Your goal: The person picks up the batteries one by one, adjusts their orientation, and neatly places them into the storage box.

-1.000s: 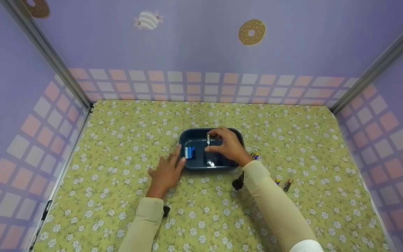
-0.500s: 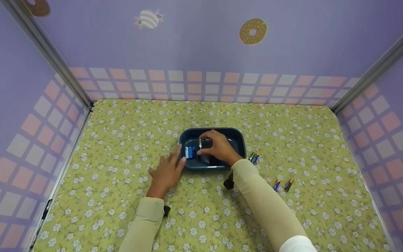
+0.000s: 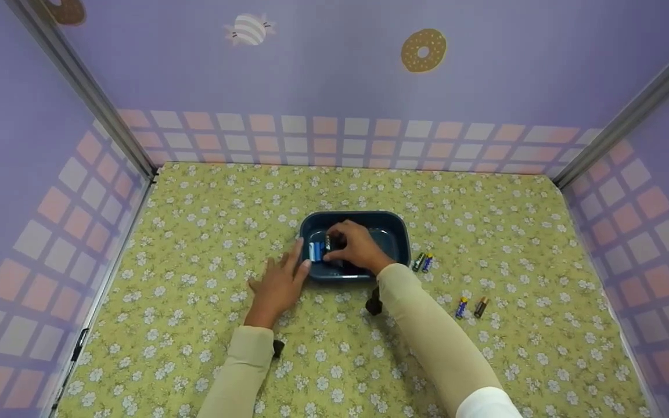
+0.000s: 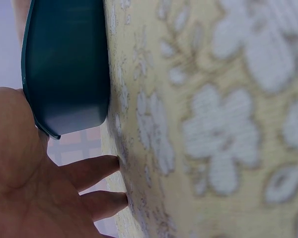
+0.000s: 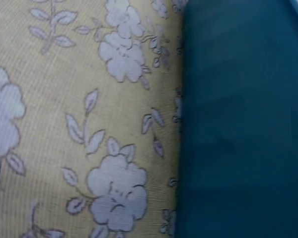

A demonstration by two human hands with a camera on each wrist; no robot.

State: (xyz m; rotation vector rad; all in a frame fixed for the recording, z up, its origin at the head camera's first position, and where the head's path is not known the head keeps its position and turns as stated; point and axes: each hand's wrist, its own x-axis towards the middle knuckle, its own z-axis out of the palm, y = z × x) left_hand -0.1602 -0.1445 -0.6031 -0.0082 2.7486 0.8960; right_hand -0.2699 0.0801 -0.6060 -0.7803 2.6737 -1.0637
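A dark teal plastic basin [image 3: 392,218] sits on the flowered cloth. Several blue batteries [image 3: 315,252] lie side by side at its left end. My right hand [image 3: 358,244] reaches down into the basin and pinches another battery [image 3: 328,242] between thumb and fingers, just right of the blue row. Fingers of my left hand [image 3: 279,284] rest against the basin's left rim, while others touch the cloth. In the left wrist view the left hand [image 4: 44,183] has its fingers spread beside the basin wall [image 4: 67,64]. Only the basin's outside [image 5: 243,124] and cloth show in the right wrist view.
Right of the basin, a green battery [image 3: 419,262] and a blue-and-yellow battery [image 3: 427,263] lie together. Nearer the front right are another blue-and-yellow battery [image 3: 461,307] and a black-and-copper battery [image 3: 481,307]. Purple panel walls [image 3: 334,69] enclose the cloth-covered table [image 3: 207,220].
My right hand has moved left and lower inside the basin, bringing the pinched battery beside the blue row. The left hand has stayed at the rim.
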